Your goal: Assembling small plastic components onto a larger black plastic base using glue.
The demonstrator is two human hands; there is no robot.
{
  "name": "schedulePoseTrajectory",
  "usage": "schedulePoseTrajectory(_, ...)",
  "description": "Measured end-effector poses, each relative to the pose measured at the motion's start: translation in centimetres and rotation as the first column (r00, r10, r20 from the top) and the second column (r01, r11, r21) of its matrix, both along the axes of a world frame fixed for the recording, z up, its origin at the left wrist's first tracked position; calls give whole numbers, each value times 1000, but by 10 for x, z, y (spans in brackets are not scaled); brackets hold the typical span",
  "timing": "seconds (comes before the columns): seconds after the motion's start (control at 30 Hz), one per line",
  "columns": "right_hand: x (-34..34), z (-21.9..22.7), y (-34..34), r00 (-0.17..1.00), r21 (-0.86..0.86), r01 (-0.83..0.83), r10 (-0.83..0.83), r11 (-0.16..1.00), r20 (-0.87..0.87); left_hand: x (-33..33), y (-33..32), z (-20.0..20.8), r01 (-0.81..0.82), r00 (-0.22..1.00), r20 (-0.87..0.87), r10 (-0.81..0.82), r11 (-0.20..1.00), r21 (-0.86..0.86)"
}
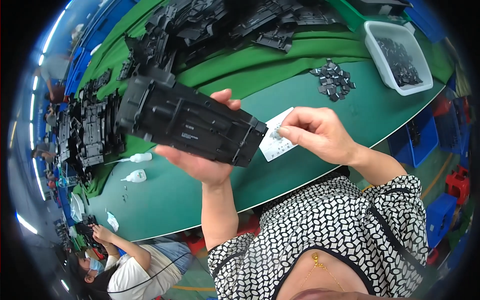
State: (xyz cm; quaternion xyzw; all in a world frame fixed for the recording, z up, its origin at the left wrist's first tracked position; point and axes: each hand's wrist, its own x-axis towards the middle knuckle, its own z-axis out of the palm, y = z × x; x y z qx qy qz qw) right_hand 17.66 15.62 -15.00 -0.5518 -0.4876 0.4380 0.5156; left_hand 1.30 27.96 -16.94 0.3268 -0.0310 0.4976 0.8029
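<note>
My left hand (197, 167) grips a long black moulded plastic housing (187, 120) from beneath, its fingertips showing past the upper edge. The housing is tilted above the table, with ribs, slots and a thin metal rod near its right end. To the right of it, my right hand (322, 135) is closed in a pinch over a white paper sheet (272, 151). Tiny pale pieces (276, 133) lie on the paper by those fingertips. Whatever sits between thumb and forefinger is too small to make out.
Small black pieces (333, 80) lie heaped near a white bin (372, 47) of similar parts. Black housings (92, 127) are stacked on green cloth (220, 75) at left and far side. Two white squeeze bottles (135, 176) lie at left. A co-worker (145, 262) sits lower left.
</note>
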Motion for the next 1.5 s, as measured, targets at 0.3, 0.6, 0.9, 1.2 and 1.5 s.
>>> schedulePoseTrajectory(0.3,-7,-11,9,981,-102,-79,59,992,-183,4,-10,0,-20,998,-56,23,998,61)
schedulePoseTrajectory(0.6,-16,-20,8,976,-58,14,-27,998,-216,0,-10,-1,34,995,-100,-22,992,123)
schedulePoseTrajectory(0.9,-18,-17,11,978,-58,31,-43,998,-204,0,-11,-1,21,996,-83,-10,991,130)
schedulePoseTrajectory(1.2,-17,-19,8,971,-47,50,-60,998,-233,3,-15,-2,26,999,-46,-22,996,91)
schedulePoseTrajectory(1.5,30,-23,-26,884,299,74,-202,951,422,-6,0,4,-11,995,-99,-1,992,-128)
